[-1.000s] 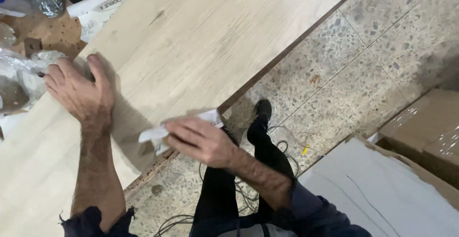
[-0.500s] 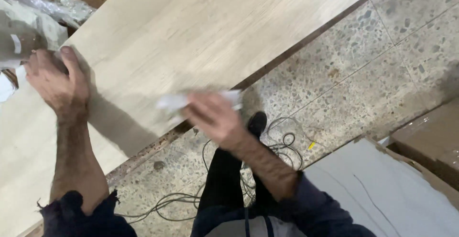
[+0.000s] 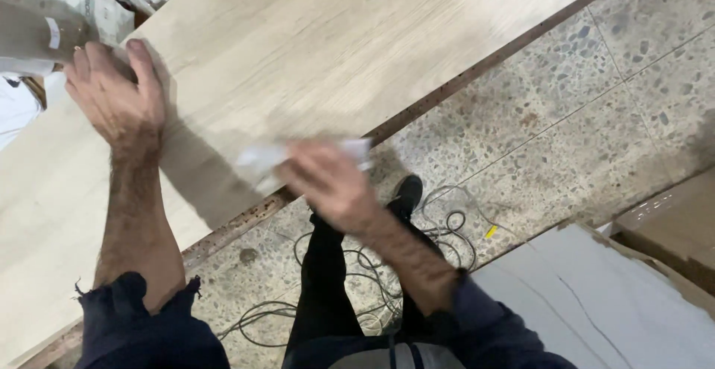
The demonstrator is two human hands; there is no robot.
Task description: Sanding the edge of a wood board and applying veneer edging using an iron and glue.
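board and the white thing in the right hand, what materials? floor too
Board: looks like laminated particleboard, pale matte wood-grain face, rough brown speckled edge. White thing under the right hand: probably soft cloth or paper, crumpled; motion blur leaves it open. Floor: terrazzo-like tiles, stone chips in grey, thin joints.

Right hand is motion-blurred, so finger outlines and the exact grip can't be made out. The white cloth under it is smeared too; can't tell cloth from paper, and most of it is hidden beneath the palm. Wood-grain board is cut off at top and left edges; its full length isn't visible. Left hand covers the board's far edge, fingertips partly out of sight over it. Printed bag is cropped top left, shape unclear. Grey slab runs off the bottom right. Cables on the floor are partly hidden behind the legs.
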